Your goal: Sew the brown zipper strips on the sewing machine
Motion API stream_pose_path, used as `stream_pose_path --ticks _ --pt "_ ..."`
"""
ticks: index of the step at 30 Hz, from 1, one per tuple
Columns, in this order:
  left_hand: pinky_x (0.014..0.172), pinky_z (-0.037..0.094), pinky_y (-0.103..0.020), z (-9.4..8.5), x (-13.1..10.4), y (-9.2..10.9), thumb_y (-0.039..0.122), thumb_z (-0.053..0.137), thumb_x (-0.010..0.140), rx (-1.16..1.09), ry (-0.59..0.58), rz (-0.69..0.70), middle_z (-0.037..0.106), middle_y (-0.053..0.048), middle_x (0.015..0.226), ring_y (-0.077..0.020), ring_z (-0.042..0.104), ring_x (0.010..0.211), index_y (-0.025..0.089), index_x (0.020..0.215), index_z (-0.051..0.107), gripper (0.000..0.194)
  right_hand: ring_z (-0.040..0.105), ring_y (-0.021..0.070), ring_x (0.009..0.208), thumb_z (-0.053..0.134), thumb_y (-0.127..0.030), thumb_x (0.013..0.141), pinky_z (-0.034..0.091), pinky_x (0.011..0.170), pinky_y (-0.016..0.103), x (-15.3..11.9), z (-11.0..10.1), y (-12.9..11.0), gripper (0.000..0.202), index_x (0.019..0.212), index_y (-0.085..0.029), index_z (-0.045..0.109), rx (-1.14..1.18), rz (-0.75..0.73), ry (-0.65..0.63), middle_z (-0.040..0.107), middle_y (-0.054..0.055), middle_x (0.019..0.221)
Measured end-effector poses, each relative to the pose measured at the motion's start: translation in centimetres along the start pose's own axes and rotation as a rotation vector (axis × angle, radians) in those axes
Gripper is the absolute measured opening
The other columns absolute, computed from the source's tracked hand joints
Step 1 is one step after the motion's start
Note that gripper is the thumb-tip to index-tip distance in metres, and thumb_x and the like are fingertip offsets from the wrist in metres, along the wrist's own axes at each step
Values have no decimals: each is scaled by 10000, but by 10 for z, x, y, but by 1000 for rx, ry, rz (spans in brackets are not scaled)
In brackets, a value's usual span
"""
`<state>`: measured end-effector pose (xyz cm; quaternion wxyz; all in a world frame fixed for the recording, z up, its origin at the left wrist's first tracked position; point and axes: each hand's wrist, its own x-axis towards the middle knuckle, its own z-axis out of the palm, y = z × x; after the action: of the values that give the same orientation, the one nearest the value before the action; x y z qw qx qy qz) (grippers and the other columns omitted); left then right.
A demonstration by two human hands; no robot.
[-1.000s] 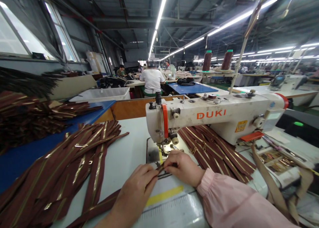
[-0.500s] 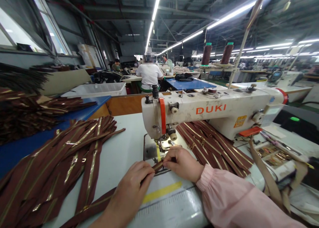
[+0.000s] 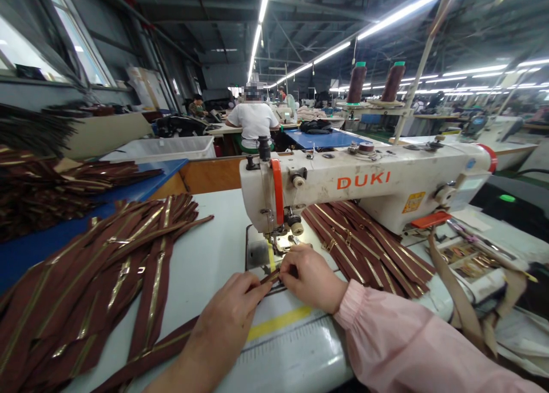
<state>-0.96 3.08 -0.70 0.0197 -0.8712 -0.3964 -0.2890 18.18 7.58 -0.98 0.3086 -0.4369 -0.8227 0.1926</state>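
Note:
Both my hands grip the end of a brown zipper [image 3: 171,342] just in front of the sewing machine's [image 3: 330,181] presser foot. My left hand [image 3: 227,313] is closed on the strip, whose tail runs under my wrist to the lower left. My right hand [image 3: 309,278] pinches the tip close to the needle plate [image 3: 256,255]; the pinched end is mostly hidden by the fingers. To the left lies a loose pile of brown zippers [image 3: 98,278] with gold teeth. More brown zippers [image 3: 369,250] lie flat behind the needle, under the machine arm.
At the right, an open tray [image 3: 476,261] holds small metal parts, with beige tape hanging beside it. Two brown thread cones [image 3: 356,84] stand above the machine. A white bin [image 3: 163,151] and a person in a white shirt [image 3: 253,121] are farther back.
The view has shifted slightly. My left fingers have slid a little back from the right ones, baring slightly more of the zipper between them. Both hands keep hold of it.

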Motion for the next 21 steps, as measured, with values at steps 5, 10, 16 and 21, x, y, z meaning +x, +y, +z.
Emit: stream_pose_path --ticks 5,10,16,21 --pt "686 540 -314 2 -3 -2 64 380 865 87 -67 29 592 -37 839 -192 577 760 217 1080 623 359 536 174 801 564 -102 746 382 748 279 0 2 1 99 695 -166 619 -39 -22 -2 591 29 726" --pt "735 542 -349 5 -5 -3 62 382 858 111 -135 -10 616 -47 929 -211 588 841 223 1088 618 367 533 175 808 543 -117 775 380 724 270 -1 1 -2 109 718 -161 624 -94 -27 -10 597 39 737" --pt "794 524 -336 -18 20 10 75 410 822 -2 -375 -71 631 -51 900 -204 606 860 202 985 671 333 531 173 804 565 -122 794 376 741 275 3 -2 -3 96 763 -143 653 -162 -78 -41 616 52 784" --pt "766 524 -286 -30 40 22 60 456 758 -100 -500 -84 640 -43 834 -188 628 817 201 843 706 299 531 184 824 619 -162 804 375 736 284 12 -6 -1 72 796 -136 686 -189 -150 -138 638 71 824"
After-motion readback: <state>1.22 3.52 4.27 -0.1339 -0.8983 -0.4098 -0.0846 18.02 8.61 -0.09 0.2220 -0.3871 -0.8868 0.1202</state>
